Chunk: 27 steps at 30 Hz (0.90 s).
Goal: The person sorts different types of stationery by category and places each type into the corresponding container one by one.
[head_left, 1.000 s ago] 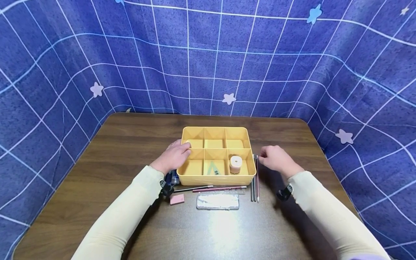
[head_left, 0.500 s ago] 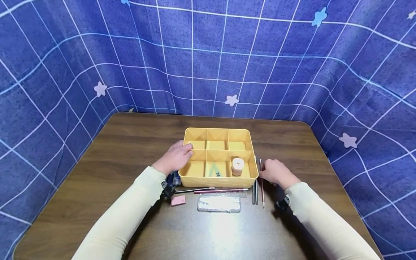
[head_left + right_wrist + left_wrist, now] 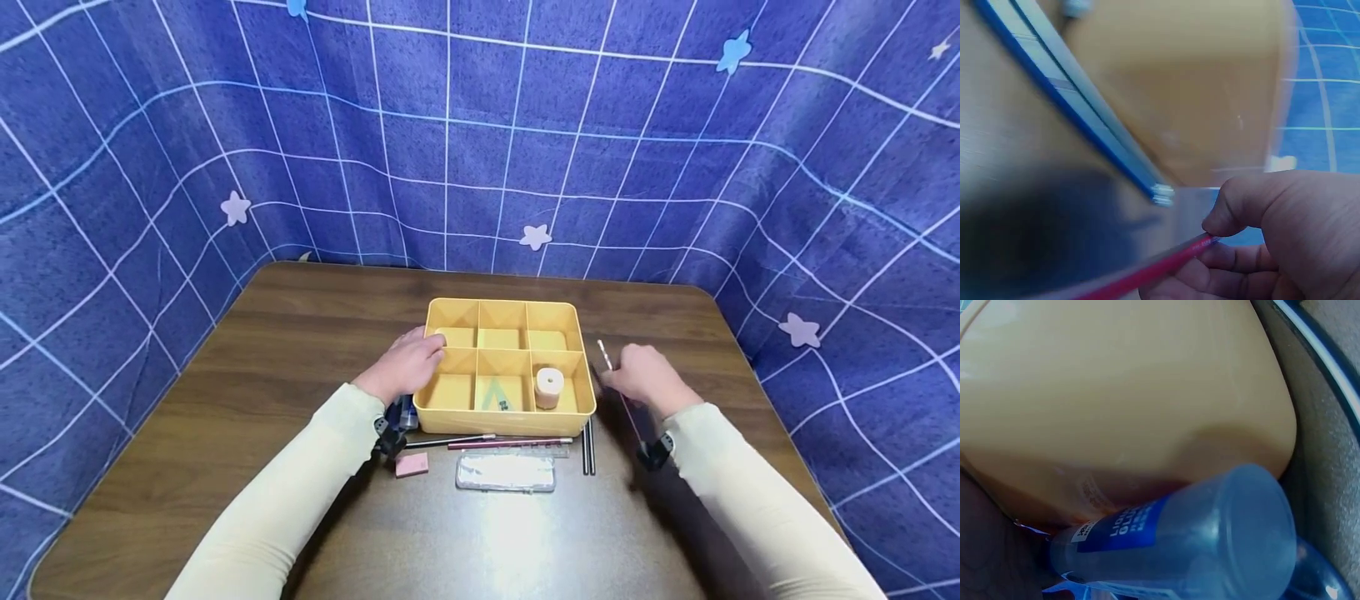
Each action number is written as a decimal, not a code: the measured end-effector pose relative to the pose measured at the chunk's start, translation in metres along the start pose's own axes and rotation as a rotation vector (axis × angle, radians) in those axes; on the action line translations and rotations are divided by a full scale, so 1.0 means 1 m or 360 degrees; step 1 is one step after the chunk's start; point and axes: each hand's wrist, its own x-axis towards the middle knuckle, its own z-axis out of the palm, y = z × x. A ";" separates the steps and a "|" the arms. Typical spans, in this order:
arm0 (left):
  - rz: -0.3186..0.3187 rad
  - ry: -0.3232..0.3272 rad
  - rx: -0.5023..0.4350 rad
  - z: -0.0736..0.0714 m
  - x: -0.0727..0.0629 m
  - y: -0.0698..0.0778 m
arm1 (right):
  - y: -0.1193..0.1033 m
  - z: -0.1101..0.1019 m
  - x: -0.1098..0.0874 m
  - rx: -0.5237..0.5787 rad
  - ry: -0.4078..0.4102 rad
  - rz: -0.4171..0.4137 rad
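Note:
A yellow six-compartment organizer box [image 3: 504,422] sits mid-table. My left hand [image 3: 401,364] grips its left wall, thumb over the rim. Beside that wall lies a clear cylindrical container with a blue label [image 3: 1179,534], partly under my left wrist in the head view. Right of the box, my right hand [image 3: 647,377] pinches a red pencil [image 3: 1147,273] between thumb and fingers. The pencil slants, its pale end pointing away from me. Two dark pencils [image 3: 588,450] lie along the box's right side. The box holds a whitish roll-like piece [image 3: 549,385] and a greenish triangular piece [image 3: 491,392].
In front of the box lie a dark pencil [image 3: 450,439], another red pencil [image 3: 510,443], a clear ruler [image 3: 558,452], a clear flat case [image 3: 506,473] and a pink eraser [image 3: 412,465]. A blue gridded cloth [image 3: 480,150] surrounds the brown table [image 3: 322,300].
My right hand has taken the red pencil from beside the dark pencils, lifted it and tilted it to the right of the box. My left hand stays on the box wall.

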 end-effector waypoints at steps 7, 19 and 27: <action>-0.0003 0.0006 -0.0012 0.000 -0.002 0.002 | -0.020 -0.042 0.009 -0.0014 0.0333 -0.0231; 0.0004 0.0043 -0.0014 0.004 0.001 -0.001 | -0.072 -0.070 0.013 -0.0063 0.0587 -0.0552; -0.0012 0.0043 -0.0025 0.003 -0.001 -0.002 | -0.110 -0.058 0.005 -0.0152 0.0632 -0.0891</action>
